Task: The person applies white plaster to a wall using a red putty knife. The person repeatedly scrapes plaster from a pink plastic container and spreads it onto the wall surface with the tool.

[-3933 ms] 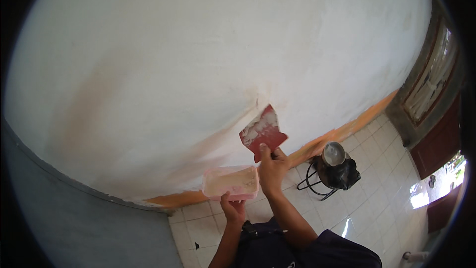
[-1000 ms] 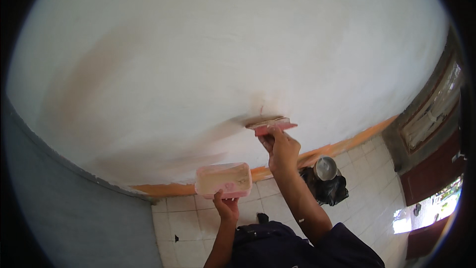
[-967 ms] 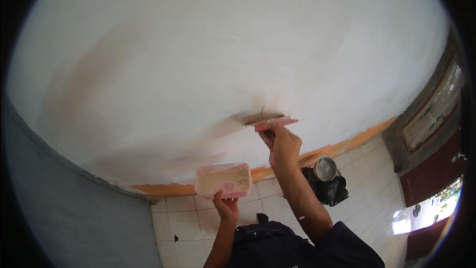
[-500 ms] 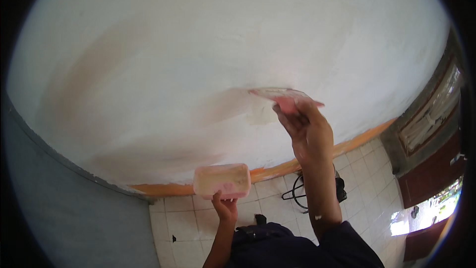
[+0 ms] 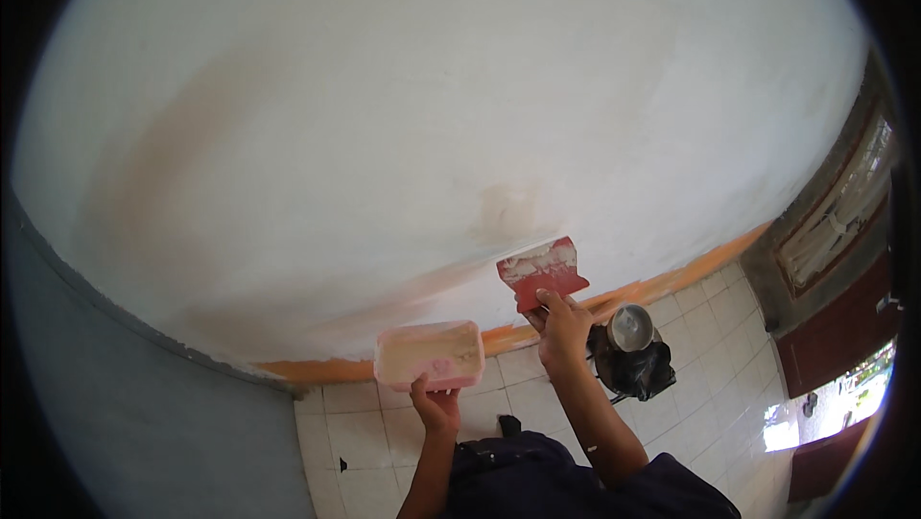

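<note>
A red plastic scraper (image 5: 540, 271) with pale filler smeared across its blade is pinched in my right hand (image 5: 564, 337), held near the white wall (image 5: 326, 126). Just above it on the wall is a small beige, smudged patch (image 5: 508, 212). Lower and to the left, my left hand (image 5: 436, 409) grips a pink plastic tub (image 5: 403, 358) from beneath, thumb up at its near rim. The tub holds pale beige paste. Both forearms rise from the lower edge.
A blue-grey wall (image 5: 115, 404) meets the white one at left, above an orange skirting band (image 5: 336, 370). On the tiled floor (image 5: 350, 433) stands a round metal container (image 5: 630, 327) beside a black bag (image 5: 641, 375). At right are a framed window (image 5: 830, 222) and maroon doors (image 5: 825, 346).
My right hand swept the scraper up and right over the mark, then brought it down, blade face now showing. The reddish mark on the wall now appears covered in beige. The tub barely moved.
</note>
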Motion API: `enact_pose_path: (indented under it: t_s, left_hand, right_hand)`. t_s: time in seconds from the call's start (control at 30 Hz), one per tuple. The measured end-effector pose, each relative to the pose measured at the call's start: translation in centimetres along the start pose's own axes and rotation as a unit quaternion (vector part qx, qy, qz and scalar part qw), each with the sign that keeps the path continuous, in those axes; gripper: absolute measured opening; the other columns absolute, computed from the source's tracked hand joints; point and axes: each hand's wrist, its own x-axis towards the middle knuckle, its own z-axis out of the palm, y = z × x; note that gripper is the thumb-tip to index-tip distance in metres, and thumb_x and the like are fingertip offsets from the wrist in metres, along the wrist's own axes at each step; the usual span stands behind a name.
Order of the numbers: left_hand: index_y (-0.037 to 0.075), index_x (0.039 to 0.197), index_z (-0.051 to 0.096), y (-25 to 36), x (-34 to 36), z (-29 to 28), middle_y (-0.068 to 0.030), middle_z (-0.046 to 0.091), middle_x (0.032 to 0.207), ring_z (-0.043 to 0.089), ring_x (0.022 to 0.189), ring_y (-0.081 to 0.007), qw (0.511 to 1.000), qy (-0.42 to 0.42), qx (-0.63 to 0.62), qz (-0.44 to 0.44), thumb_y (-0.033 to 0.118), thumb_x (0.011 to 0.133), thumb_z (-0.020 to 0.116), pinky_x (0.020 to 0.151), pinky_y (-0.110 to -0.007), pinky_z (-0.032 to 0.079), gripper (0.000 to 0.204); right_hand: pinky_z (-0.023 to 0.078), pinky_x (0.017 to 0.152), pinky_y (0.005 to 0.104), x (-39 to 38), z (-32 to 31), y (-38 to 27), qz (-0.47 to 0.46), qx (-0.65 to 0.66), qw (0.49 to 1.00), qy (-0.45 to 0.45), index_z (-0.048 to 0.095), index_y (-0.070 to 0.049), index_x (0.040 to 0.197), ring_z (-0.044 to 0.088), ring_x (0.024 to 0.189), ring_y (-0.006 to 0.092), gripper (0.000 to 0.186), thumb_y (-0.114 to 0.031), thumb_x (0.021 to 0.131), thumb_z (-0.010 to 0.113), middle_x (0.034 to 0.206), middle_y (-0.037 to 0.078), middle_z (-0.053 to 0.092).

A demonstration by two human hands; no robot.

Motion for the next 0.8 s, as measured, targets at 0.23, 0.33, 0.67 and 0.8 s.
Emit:
enact_pose_path:
  t_s: [0.23, 0.33, 0.67, 0.8]
  left_hand:
    - [0.010, 0.130, 0.041, 1.7, -0.3, -1.4, -0.0088, 0.048, 0.122, 0.049, 0.114, -0.0263, 1.000, 0.004, -0.003, 0.007, 0.035, 0.079, 0.060, 0.093, -0.049, 0.044, 0.060]
    - [0.011, 0.130, 0.041, 2.6, -0.3, -1.6, -0.0084, 0.048, 0.122, 0.049, 0.114, -0.0261, 1.000, 0.006, -0.006, 0.011, 0.035, 0.079, 0.060, 0.091, -0.048, 0.044, 0.060]
    - [0.011, 0.128, 0.043, 2.2, 1.1, 0.0, -0.0080, 0.050, 0.119, 0.051, 0.111, -0.0259, 1.000, 0.000, -0.002, 0.004, 0.034, 0.079, 0.060, 0.089, -0.048, 0.045, 0.057]
    - [0.010, 0.129, 0.042, 0.2, 1.3, 1.2, -0.0085, 0.049, 0.121, 0.051, 0.113, -0.0261, 1.000, -0.003, 0.009, 0.004, 0.035, 0.078, 0.060, 0.090, -0.048, 0.045, 0.060]
  right_hand:
    - [0.056, 0.077, 0.0318, -3.1, 1.7, 1.7, 0.005, 0.019, 1.000, 0.018, 0.057, 0.008, 0.096, 0.065, 0.083, 0.0216, 0.016, -0.003, 0.085, 0.060, 0.094, 0.014, 0.063]
    - [0.055, 0.076, 0.0295, -5.1, 1.8, 0.8, -0.050, -0.029, 0.998, 0.002, 0.059, 0.007, 0.095, 0.064, 0.082, 0.0188, 0.015, -0.005, 0.087, 0.060, 0.092, 0.011, 0.063]
    - [0.054, 0.066, 0.0267, -3.0, -0.5, -1.5, -0.108, -0.002, 0.994, -0.006, 0.061, 0.001, 0.099, 0.064, 0.074, 0.0138, 0.014, -0.003, 0.086, 0.060, 0.089, 0.008, 0.066]
    - [0.052, 0.068, 0.0266, -0.2, -4.3, -3.5, -0.126, -0.004, 0.992, -0.008, 0.062, 0.000, 0.093, 0.063, 0.074, 0.0136, 0.009, -0.004, 0.084, 0.063, 0.088, 0.007, 0.065]
